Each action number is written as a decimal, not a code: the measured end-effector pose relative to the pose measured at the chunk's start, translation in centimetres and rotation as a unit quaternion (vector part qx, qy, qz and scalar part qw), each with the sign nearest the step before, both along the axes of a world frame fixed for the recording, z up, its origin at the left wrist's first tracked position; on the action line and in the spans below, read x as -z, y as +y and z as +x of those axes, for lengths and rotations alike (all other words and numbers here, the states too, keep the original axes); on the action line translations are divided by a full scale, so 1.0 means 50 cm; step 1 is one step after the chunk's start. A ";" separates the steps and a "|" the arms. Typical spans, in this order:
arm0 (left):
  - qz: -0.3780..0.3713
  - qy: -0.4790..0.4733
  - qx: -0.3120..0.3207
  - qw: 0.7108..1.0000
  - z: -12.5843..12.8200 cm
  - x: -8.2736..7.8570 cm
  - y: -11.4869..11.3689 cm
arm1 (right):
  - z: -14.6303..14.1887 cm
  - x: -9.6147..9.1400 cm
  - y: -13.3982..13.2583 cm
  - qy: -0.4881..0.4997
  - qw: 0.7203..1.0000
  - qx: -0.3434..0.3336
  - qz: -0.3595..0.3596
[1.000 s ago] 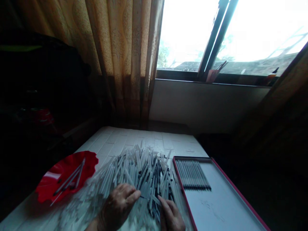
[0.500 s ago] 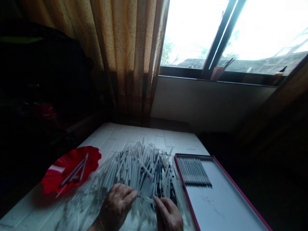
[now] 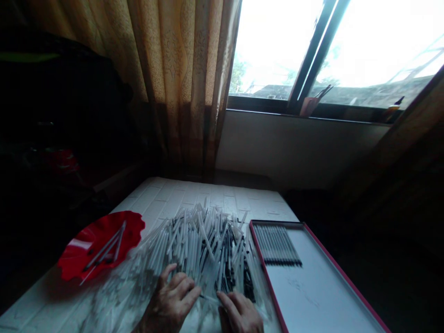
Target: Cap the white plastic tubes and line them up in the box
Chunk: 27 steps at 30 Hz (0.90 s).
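Both hands meet low over the near side of a large pile of clear, pen-like plastic tubes [image 3: 187,243], several with black ends. My left hand [image 3: 173,298] is closed in a pinch at the dark end of a thin clear pen [image 3: 211,299], its index finger raised. My right hand [image 3: 242,313] pinches the pen's other, clear end. The pen lies nearly level between them; its ends are hidden by the fingers. To the right, a shallow red-edged tray [image 3: 312,296] carries a neat row of clear pens [image 3: 279,245] with black ends toward me.
A red scalloped bowl [image 3: 74,252] with a few pens in it stands on the left of the white brick-patterned table [image 3: 159,194]. Behind are a patterned curtain [image 3: 176,83] and a window with a small pink holder [image 3: 308,106] on its sill.
My left hand has shifted slightly right and its index finger has lifted. My right hand has dropped a little, with the pen still between both hands. The view has turned slightly.
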<state>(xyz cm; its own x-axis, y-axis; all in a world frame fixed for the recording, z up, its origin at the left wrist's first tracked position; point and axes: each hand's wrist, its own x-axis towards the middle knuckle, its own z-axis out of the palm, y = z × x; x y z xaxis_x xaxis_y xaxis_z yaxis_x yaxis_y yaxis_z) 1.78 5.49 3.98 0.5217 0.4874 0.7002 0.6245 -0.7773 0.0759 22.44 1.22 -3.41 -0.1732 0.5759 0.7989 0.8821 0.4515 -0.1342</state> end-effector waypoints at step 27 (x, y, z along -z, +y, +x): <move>-0.210 0.045 0.029 0.976 -0.022 -0.041 -0.021 | -0.005 -0.012 -0.028 0.025 0.999 -0.022 -0.021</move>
<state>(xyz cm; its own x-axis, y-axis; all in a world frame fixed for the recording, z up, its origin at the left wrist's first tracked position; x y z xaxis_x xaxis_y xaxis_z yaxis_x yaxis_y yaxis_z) 0.68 4.42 6.04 0.6076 0.6893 0.3946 0.5985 -0.7239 0.3431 22.20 -0.17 -2.79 -0.1590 0.6027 0.7820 0.8534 0.4822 -0.1981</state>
